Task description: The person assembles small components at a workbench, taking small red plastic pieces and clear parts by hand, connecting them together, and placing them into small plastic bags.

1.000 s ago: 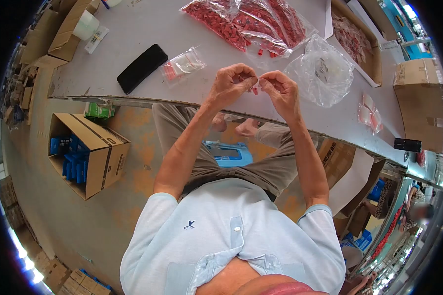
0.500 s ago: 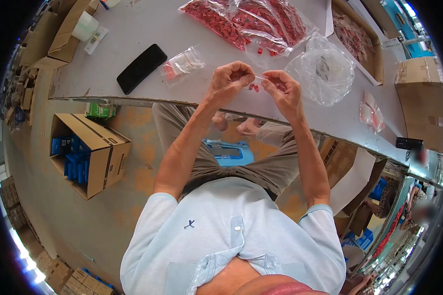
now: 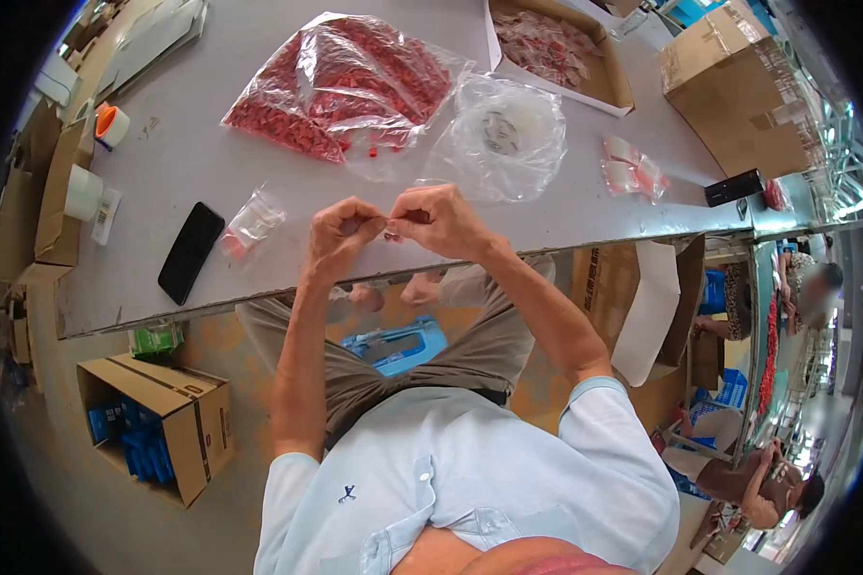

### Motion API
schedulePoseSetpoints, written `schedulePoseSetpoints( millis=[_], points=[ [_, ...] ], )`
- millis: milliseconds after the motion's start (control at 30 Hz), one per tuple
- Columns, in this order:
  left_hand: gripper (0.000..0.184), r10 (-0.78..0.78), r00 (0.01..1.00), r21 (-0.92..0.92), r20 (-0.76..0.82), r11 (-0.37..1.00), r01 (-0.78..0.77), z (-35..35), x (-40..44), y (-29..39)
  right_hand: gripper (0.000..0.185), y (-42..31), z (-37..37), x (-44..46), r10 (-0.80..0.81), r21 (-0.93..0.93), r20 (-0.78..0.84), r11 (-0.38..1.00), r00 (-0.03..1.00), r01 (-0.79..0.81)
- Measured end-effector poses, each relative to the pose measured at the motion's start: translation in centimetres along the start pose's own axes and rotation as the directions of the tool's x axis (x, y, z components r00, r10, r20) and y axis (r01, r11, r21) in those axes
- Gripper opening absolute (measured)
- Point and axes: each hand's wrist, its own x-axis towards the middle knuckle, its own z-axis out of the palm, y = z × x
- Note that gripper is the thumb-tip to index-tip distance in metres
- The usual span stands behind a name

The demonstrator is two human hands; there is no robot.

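Note:
Over the table's front edge, my left hand (image 3: 345, 233) and my right hand (image 3: 443, 222) meet, each closed in a pinch. What lies between the fingertips is too small and hidden to make out. Just under the fingertips, a few small red pieces (image 3: 392, 237) show against the table. Beyond my hands lies a large clear bag of red pieces (image 3: 345, 86), with a few loose by its open end. Beside it, a crumpled clear plastic bag (image 3: 499, 139) holds a pale coil. Left of my hands is a small clear packet (image 3: 255, 222) with red and white contents.
A black phone (image 3: 191, 252) lies at the left. On the right are several small packets (image 3: 633, 169), a black box-shaped object (image 3: 734, 188) and a cardboard box (image 3: 738, 91). An open carton (image 3: 604, 81) holds more packets. Co-workers sit at the far right.
My view has turned, shifting the table's contents left and down. My hands have come closer together; earlier a thin, pale or clear thing stretched between their fingertips.

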Motion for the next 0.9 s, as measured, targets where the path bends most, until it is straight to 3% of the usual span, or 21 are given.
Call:
schedulePoseSetpoints(
  millis=[33, 100, 167, 233, 333, 367, 400, 467, 500, 567, 667, 700, 767, 833, 900],
  points=[
    [0.011, 0.014, 1.0, 0.032, 0.018, 0.999, -0.015, 0.0, -0.1, 0.1, 0.008, 0.0, -0.3, -0.2, 0.002, -0.003, 0.003, 1.0, 1.0, -0.002],
    [0.011, 0.004, 0.999, -0.041, -0.042, 0.999, -0.006, 0.3, -0.3, 0.9, 0.01, 0.0, -0.8, -0.7, 0.185, 0.302, -0.027, 0.938, 0.982, -0.168],
    [0.012, 0.006, 0.994, -0.114, -0.108, 0.993, -0.018, -0.1, -0.3, 1.2, 0.013, -0.3, -4.0, -0.8, 0.306, 0.474, -0.031, 0.843, 0.952, -0.256],
    [0.015, 0.01, 0.993, -0.072, -0.12, 0.997, -0.019, 0.2, -0.3, 0.7, 0.015, 1.1, -8.6, -0.5, 0.23, 0.504, -0.232, 0.86, 0.945, -0.086],
    [0.016, 0.029, 0.995, -0.057, -0.097, 0.998, -0.034, 0.2, -0.1, -0.2, 0.016, 2.3, -17.6, 1.6, 0.311, 0.533, -0.598, 0.843, 0.738, 0.076],
    [0.016, 0.031, 0.995, -0.059, -0.093, 0.998, -0.036, 0.3, -0.1, 0.0, 0.016, 2.4, -19.6, 2.0, 0.363, 0.533, -0.68, 0.841, 0.637, 0.09],
    [0.015, 0.029, 0.994, -0.061, -0.105, 0.998, -0.035, 0.3, -0.2, 0.2, 0.016, 2.6, -20.2, 1.6, 0.362, 0.531, -0.682, 0.843, 0.635, 0.09],
    [0.014, 0.028, 0.992, -0.065, -0.127, 0.997, -0.037, 0.3, -0.2, 0.2, 0.017, 3.2, -20.4, 1.5, 0.496, 0.505, -0.619, 0.845, 0.609, -0.174],
    [0.012, 0.09, 0.984, 0.016, -0.152, 0.996, -0.089, 0.4, 0.1, 0.1, 0.017, 3.4, -19.4, 1.2, 0.489, 0.501, -0.607, 0.847, 0.627, -0.177],
    [0.009, 0.195, 0.961, 0.186, -0.194, 0.97, -0.159, 0.6, -0.2, 0.6, 0.018, 4.0, -14.3, -0.4, 0.458, 0.378, -0.339, 0.866, 0.822, -0.327],
    [0.008, 0.379, 0.904, 0.388, -0.196, 0.877, -0.283, 1.4, -1.4, 1.7, 0.018, 2.0, -5.9, -0.4, 0.398, 0.37, -0.169, 0.874, 0.902, -0.316],
    [0.008, 0.366, 0.902, 0.425, -0.227, 0.871, -0.247, 1.0, -2.5, 2.0, 0.018, 1.8, -3.7, -0.1, 0.369, 0.342, -0.115, 0.886, 0.922, -0.312],
    [0.011, 0.594, 0.803, 0.689, -0.052, 0.603, -0.402, 0.0, -4.6, 2.9, 0.017, 1.2, -0.4, 1.3, 0.326, 0.333, -0.055, 0.897, 0.944, -0.291],
    [0.014, 0.611, 0.789, 0.724, -0.062, 0.572, -0.386, -1.8, -6.2, 2.9, 0.017, 0.4, 2.3, 2.7, 0.28, 0.27, -0.013, 0.925, 0.96, -0.267],
    [0.014, 0.727, 0.678, 0.872, -0.109, 0.397, -0.286, -4.5, -6.7, 2.7, 0.018, 0.0, 4.0, 4.7, 0.239, 0.233, 0.007, 0.944, 0.971, -0.234]
  ],
)
